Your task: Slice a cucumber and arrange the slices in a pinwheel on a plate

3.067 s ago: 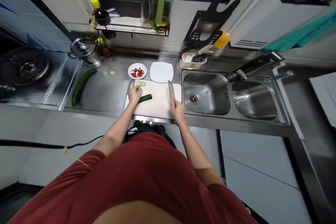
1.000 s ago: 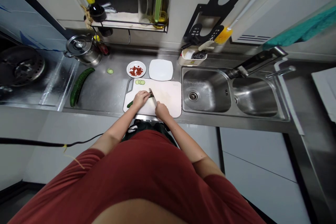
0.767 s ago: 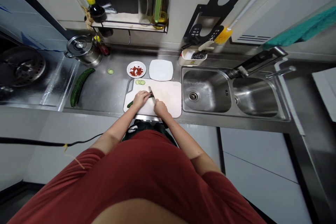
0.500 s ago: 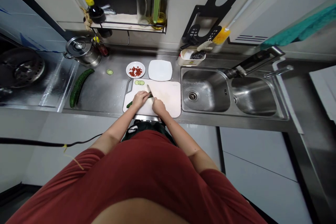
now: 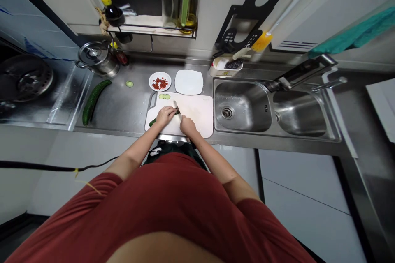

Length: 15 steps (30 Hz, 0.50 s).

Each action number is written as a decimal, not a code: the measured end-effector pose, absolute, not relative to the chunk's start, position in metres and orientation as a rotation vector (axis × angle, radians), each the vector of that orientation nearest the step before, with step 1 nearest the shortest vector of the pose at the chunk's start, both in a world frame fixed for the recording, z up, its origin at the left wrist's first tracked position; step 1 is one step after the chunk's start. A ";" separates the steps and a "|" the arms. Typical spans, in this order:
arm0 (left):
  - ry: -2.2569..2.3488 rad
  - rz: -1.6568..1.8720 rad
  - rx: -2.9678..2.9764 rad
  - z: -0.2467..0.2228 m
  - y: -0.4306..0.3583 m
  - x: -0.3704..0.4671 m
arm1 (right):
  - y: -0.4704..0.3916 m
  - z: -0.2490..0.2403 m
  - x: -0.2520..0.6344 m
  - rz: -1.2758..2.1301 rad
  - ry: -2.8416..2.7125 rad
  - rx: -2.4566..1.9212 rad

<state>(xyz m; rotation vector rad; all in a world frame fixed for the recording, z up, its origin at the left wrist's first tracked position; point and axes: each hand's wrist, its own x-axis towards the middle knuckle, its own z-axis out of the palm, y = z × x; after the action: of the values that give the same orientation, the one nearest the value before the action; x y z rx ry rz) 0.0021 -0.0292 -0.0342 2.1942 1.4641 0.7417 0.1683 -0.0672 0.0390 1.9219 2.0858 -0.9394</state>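
On the white cutting board (image 5: 200, 119), my left hand (image 5: 166, 116) is closed over a cucumber (image 5: 152, 122), whose dark green end shows beyond the wrist side. My right hand (image 5: 187, 125) grips a knife (image 5: 177, 106) by its handle. The blade lies against the cucumber's cut end, close to my left fingertips. Several pale cucumber slices (image 5: 164, 96) overlap near the board's far left corner. Most of the held cucumber is hidden under my left hand.
Behind the board stand a plate of chopped red pieces (image 5: 159, 88) and a white square plate (image 5: 189, 74). A whole cucumber (image 5: 95, 100), a cucumber end piece (image 5: 129, 84) and a steel pot (image 5: 98, 59) are to the left. A double sink (image 5: 242, 129) adjoins on the right.
Both hands stay almost in place, with the knife still at the cucumber. The whole view has shifted very slightly.
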 end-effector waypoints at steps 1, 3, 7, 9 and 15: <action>1.462 0.747 2.198 -0.034 -0.029 0.002 | -0.064 0.039 0.167 -0.940 2.091 1.923; 1.450 0.767 2.209 -0.035 -0.029 0.002 | -0.059 0.038 0.163 -0.931 2.100 1.933; 1.432 0.807 2.225 -0.036 -0.029 0.002 | -0.053 0.037 0.159 -0.915 2.107 1.948; 1.438 0.798 2.221 -0.036 -0.029 0.002 | -0.054 0.036 0.160 -0.911 2.106 1.942; 1.460 0.750 2.195 -0.034 -0.030 0.003 | -0.074 0.033 0.172 -0.892 2.077 1.919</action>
<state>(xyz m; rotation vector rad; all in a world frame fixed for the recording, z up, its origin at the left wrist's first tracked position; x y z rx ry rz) 0.0028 -0.0302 -0.0338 2.1954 1.4596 0.7497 0.1719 -0.0742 0.0332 1.9191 2.0772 -0.8923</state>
